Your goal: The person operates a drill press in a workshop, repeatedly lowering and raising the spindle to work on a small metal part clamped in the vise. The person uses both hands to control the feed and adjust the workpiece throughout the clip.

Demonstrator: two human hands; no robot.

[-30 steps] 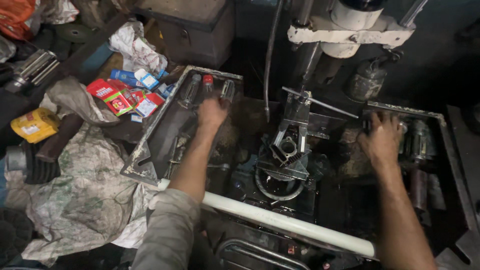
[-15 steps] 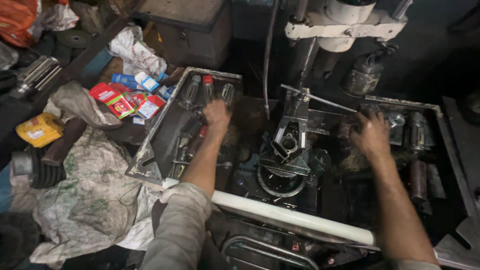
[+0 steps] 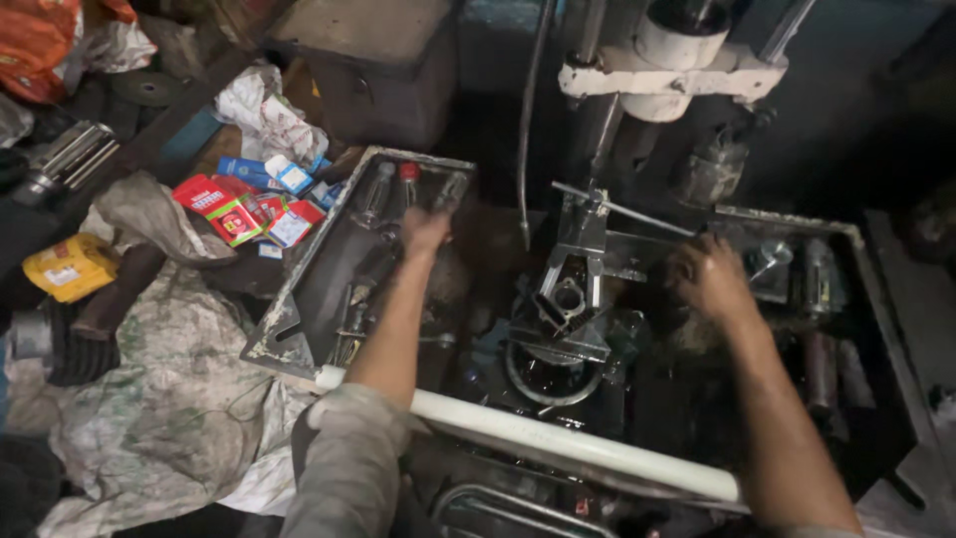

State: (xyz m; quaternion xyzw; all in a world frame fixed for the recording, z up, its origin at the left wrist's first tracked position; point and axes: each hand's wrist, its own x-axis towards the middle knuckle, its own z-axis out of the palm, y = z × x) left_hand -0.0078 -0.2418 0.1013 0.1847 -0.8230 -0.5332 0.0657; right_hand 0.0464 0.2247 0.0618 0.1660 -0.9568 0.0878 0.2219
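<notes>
I look down into an oily metal machine tray [image 3: 299, 299]. My left hand [image 3: 426, 232] reaches into the tray's left part, its fingers around a dark cylindrical tool [image 3: 448, 191] beside a red-capped bottle [image 3: 407, 177]. My right hand [image 3: 709, 274] rests on dark greasy parts right of the central clamp fixture [image 3: 570, 299]; whether it grips anything is hidden. A thin metal rod [image 3: 622, 209] crosses above the fixture toward the right hand. A white machine head [image 3: 677, 60] hangs over the fixture.
A white pipe rail [image 3: 558, 443] runs along the tray's near edge. Red and blue small boxes [image 3: 249, 204], a yellow packet [image 3: 70, 267], dirty cloth [image 3: 169, 399] and a dark metal box [image 3: 378, 70] lie left. Metal cylinders [image 3: 822, 284] sit at the right.
My right hand has drawn left from the metal cylinders toward the central fixture. My left hand stays at the far end of the tray's left part. The camera has shifted slightly.
</notes>
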